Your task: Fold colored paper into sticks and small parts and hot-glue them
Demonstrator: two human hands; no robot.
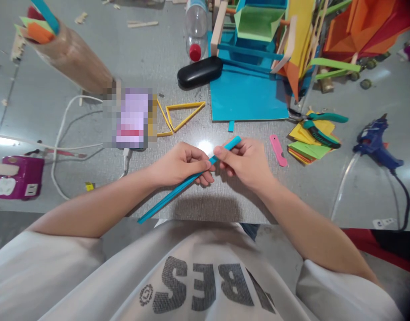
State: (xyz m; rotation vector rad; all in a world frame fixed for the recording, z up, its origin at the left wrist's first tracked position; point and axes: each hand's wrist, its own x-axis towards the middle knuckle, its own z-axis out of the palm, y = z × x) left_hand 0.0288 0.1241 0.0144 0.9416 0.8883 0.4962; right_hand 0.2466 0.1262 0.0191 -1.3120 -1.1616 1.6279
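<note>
A long, narrow strip of folded blue paper (173,194) runs slantwise between my hands, its lower end reaching the table's near edge. My left hand (183,165) pinches it near the middle, thumb on top. Close to its upper end, my right hand (241,158) grips it between thumb and fingers. Just beyond my hands lie a blue sheet (248,100) and a small blue paper piece (231,126). A pink folding cutter (278,150) rests to the right of my right hand. Yellow paper strips bent into a triangle (185,106) lie past my left hand.
At right are a blue glue gun (375,140) and teal-handled pliers (325,129) on coloured paper squares (310,151). A black case (200,72), a plastic bottle (196,29) and a paper model (255,26) stand behind. A phone (133,116) with a white cable (59,133) is at left.
</note>
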